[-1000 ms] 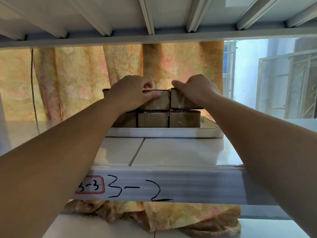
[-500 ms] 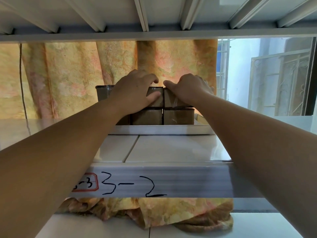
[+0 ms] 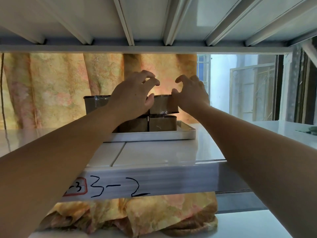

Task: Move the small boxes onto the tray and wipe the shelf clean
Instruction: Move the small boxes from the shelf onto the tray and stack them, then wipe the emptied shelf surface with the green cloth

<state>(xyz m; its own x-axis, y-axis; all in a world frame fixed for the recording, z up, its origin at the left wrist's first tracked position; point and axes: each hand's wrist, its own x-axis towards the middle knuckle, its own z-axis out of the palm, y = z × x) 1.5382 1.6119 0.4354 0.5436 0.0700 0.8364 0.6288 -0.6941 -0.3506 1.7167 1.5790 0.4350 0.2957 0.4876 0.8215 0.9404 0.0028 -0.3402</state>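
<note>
Small brown boxes wrapped in clear film stand stacked in two layers on a white tray (image 3: 151,135) at the back of the white shelf (image 3: 154,152). One upper box (image 3: 163,104) sits between my hands, and another upper box (image 3: 96,103) shows at the left. A lower box (image 3: 163,123) lies beneath. My left hand (image 3: 133,95) and my right hand (image 3: 190,93) hover at the top of the stack. Their fingers are raised and curled apart, and only the thumbs touch the upper box. My left forearm hides the left lower boxes.
The upper shelf's ribbed underside (image 3: 154,23) hangs close above the stack. A yellow patterned curtain (image 3: 60,86) hangs behind and bunches under the shelf. The front edge reads "3-2" (image 3: 118,188). A greenish cloth (image 3: 310,130) lies at the far right, near a window.
Both hands had pressed flat on the upper boxes. Now their fingers have lifted off and spread, leaving only the thumbs against the upper box. The view has shifted slightly right.
</note>
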